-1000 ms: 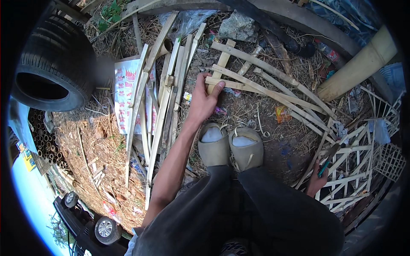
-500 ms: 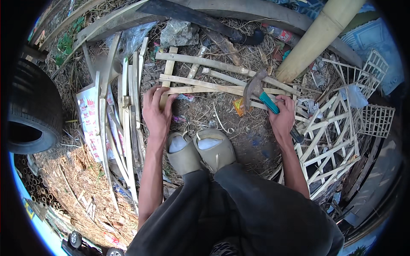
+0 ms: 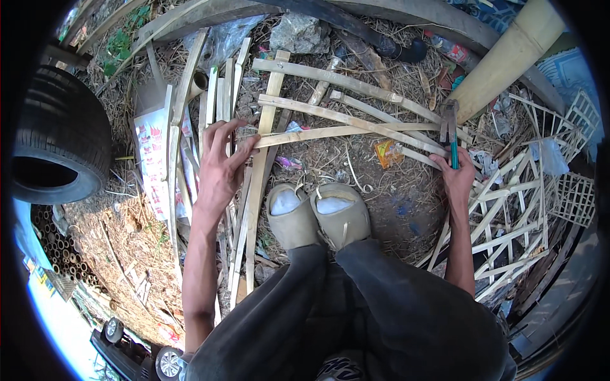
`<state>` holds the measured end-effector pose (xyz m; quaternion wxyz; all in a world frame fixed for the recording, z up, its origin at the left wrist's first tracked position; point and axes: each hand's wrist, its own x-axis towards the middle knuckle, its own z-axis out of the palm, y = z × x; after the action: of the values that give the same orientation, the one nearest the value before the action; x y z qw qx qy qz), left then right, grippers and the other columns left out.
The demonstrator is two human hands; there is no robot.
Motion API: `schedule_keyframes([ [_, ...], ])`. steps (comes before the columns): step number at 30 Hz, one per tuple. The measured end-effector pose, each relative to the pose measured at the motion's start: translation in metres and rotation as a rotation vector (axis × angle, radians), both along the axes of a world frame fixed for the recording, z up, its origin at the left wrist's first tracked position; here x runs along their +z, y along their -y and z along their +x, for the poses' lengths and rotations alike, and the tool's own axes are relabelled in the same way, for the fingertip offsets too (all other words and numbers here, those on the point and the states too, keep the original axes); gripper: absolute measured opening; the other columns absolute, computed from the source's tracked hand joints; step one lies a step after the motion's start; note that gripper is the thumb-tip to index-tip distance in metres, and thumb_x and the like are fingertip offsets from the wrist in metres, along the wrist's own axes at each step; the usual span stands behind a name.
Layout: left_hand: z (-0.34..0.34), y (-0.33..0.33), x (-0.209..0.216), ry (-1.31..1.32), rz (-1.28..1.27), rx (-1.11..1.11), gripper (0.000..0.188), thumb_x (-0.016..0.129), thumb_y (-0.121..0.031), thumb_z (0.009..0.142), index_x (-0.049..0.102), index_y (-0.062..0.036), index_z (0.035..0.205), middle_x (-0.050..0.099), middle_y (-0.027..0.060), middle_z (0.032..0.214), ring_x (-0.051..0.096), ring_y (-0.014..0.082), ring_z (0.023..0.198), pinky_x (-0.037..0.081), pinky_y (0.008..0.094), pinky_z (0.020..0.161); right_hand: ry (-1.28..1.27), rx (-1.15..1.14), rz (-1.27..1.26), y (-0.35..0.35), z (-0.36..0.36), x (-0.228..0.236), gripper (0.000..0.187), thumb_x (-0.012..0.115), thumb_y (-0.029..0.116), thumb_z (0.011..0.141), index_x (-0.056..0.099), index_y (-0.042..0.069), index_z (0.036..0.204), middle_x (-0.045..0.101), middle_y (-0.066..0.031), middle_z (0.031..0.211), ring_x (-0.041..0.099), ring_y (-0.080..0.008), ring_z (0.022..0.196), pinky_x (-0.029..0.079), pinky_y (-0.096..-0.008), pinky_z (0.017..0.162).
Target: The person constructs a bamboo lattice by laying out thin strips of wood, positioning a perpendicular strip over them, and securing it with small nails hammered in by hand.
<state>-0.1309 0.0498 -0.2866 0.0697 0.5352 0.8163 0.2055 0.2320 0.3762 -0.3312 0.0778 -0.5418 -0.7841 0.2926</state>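
Several pale bamboo strips lie crosswise over a long upright bamboo strip [image 3: 270, 105] on the ground ahead of my feet. At the left end of the lowest crosswise strip [image 3: 330, 132], my left hand [image 3: 219, 165] has its fingers spread, with the thumb at the strip's tip. My right hand [image 3: 460, 174] is wrapped round the green handle of a hammer [image 3: 449, 120]. The hammer's head points away from me, over the right ends of the strips. The right thumb lies near the end of a short strip [image 3: 419, 158].
Loose strips [image 3: 173, 152] lie left of my left hand, beside a printed sheet [image 3: 152, 149] and a tyre [image 3: 60, 136]. A bamboo lattice [image 3: 508, 209] lies at right, below a thick bamboo pole [image 3: 508, 60]. A rock [image 3: 300, 33] sits at the far side.
My left hand has shifted left and its fingers have opened away from the upright strip. The hammer has turned from a slant to pointing straight ahead. The whole view has shifted somewhat.
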Motion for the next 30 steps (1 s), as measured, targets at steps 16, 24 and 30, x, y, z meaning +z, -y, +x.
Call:
schedule_keyframes([
  [16,-0.052,0.16,0.135,-0.094,0.198,-0.001,0.013,0.069,0.003,0.082,0.073,0.0033,0.095,0.074,0.0162,0.094,0.068,0.0326,0.088,0.056,0.0407,0.074,0.07,0.288,0.051,-0.019,-0.006,0.03,0.041,0.089,0.022,0.079,0.063,-0.009,0.084,0.06,-0.0091,0.087,0.055,-0.0247,0.074,0.045,-0.0335,0.071],
  [24,0.003,0.026,-0.002,0.056,0.36,-0.236,0.036,0.08,-0.01,0.076,0.078,-0.0076,0.111,0.075,0.0055,0.109,0.066,0.0279,0.101,0.057,0.0358,0.083,-0.219,0.358,-0.648,0.02,-0.052,0.076,0.027,0.089,0.011,0.08,0.069,-0.001,0.093,0.071,-0.0082,0.102,0.063,-0.0119,0.085,0.052,-0.0289,0.078],
  [30,0.01,-0.035,-0.051,0.096,0.304,-0.275,0.04,0.077,0.0,0.078,0.075,-0.0083,0.117,0.074,0.0074,0.113,0.066,0.0282,0.106,0.053,0.0398,0.091,0.145,0.383,-0.807,0.036,-0.093,0.049,0.031,0.089,0.017,0.081,0.067,-0.003,0.088,0.071,-0.0065,0.084,0.06,-0.0108,0.076,0.051,-0.0322,0.072],
])
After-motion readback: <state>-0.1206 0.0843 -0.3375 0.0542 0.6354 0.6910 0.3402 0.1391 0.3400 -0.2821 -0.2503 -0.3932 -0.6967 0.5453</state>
